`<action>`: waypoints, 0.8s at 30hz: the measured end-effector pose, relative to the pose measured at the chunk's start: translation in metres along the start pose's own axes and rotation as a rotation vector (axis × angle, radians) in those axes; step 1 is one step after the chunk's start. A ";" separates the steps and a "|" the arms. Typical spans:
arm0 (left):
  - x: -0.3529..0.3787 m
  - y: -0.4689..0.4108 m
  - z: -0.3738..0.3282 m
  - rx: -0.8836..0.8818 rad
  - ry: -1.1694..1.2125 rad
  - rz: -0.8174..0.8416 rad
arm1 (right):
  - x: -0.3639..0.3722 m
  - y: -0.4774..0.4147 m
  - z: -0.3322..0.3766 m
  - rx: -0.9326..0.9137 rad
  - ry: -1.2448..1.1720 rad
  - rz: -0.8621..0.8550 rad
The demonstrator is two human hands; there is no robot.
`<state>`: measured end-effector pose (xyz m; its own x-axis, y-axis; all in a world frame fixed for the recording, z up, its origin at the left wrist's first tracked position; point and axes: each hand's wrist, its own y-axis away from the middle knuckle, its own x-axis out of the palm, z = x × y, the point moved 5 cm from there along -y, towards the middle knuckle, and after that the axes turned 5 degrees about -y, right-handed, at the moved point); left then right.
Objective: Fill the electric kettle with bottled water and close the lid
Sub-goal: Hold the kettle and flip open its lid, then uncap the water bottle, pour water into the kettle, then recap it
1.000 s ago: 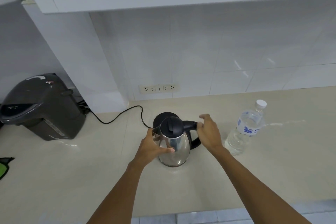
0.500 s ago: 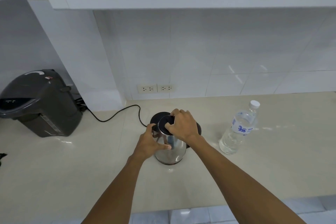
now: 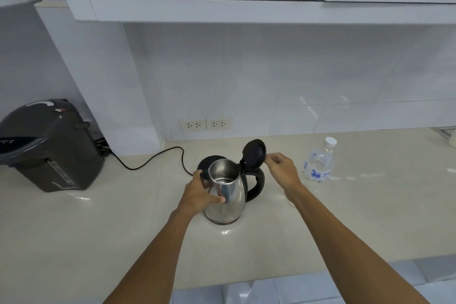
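Left hand [image 3: 197, 195] grasps the steel kettle [image 3: 225, 195]; right hand [image 3: 281, 170], loosely curled and empty beside the raised lid [image 3: 254, 153], is nearer the upright water bottle [image 3: 318, 163] (still capped)

my left hand [image 3: 197, 195] covers part of the kettle [image 3: 225, 197] wall, and the kettle hides most of its black base [image 3: 206, 164]. the bottle [image 3: 318, 165] label print is too small to read. the dark water dispenser [image 3: 47, 145] is cut off at the left edge.
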<state>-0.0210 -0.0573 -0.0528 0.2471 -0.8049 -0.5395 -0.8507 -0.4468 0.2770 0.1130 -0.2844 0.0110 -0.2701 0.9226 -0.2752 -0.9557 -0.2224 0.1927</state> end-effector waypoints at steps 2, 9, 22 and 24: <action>0.000 0.003 -0.001 -0.009 -0.013 -0.011 | -0.005 0.000 -0.022 0.152 -0.076 -0.034; 0.002 0.015 0.003 -0.064 -0.048 -0.049 | 0.001 0.011 -0.054 0.423 -0.223 0.109; 0.101 0.051 -0.008 -0.044 -0.261 0.066 | -0.110 0.034 0.014 -0.051 0.199 -0.085; 0.128 0.049 -0.032 0.002 -0.239 0.113 | -0.134 0.030 0.027 -0.094 0.268 -0.124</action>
<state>-0.0159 -0.1947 -0.0825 0.0338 -0.7345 -0.6778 -0.8676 -0.3582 0.3449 0.1238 -0.4062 0.0794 -0.1599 0.8314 -0.5322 -0.9866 -0.1529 0.0575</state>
